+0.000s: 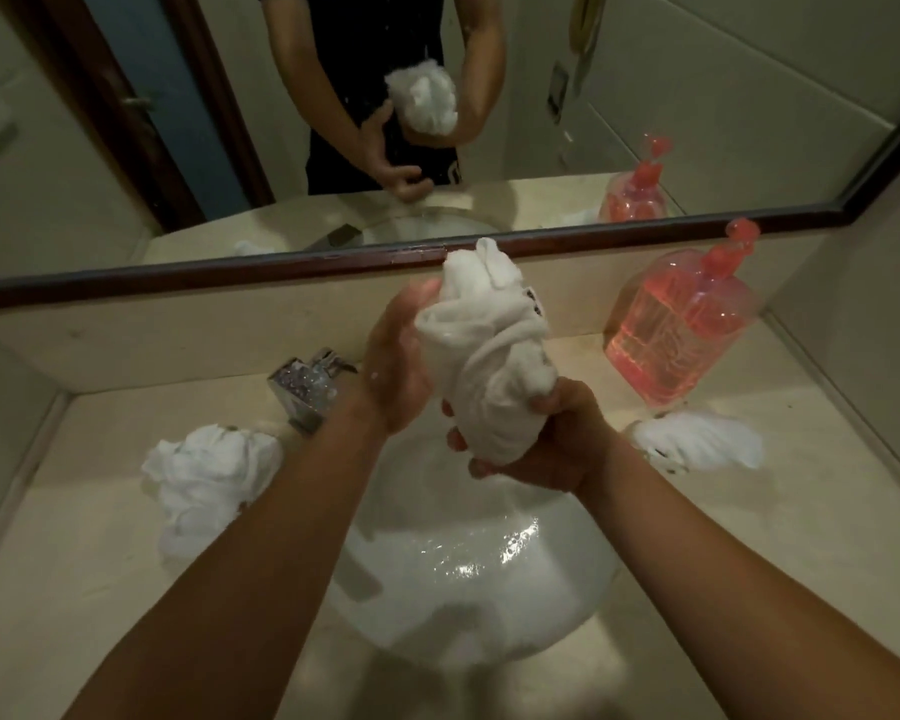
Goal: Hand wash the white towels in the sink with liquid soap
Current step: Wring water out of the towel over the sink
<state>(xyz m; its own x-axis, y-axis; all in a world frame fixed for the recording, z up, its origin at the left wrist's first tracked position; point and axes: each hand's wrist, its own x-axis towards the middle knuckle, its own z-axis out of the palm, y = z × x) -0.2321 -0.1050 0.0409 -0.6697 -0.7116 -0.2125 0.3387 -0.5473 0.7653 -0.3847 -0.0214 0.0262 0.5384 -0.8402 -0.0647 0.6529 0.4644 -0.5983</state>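
Over the sink [567, 543], the right hand [557, 444] grips the bunched towel [484, 366] low, the left hand [396, 371] presses it flat-palmed — rub firmly, keeping drips inside.

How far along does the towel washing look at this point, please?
Already done: the sink holds water. In hand: the right hand grips a bunched towel above it, the left hand against its side. Left: the crumpled towel by the tap and a second towel near the soap bottle lie on the counter; washed or not, I cannot tell.
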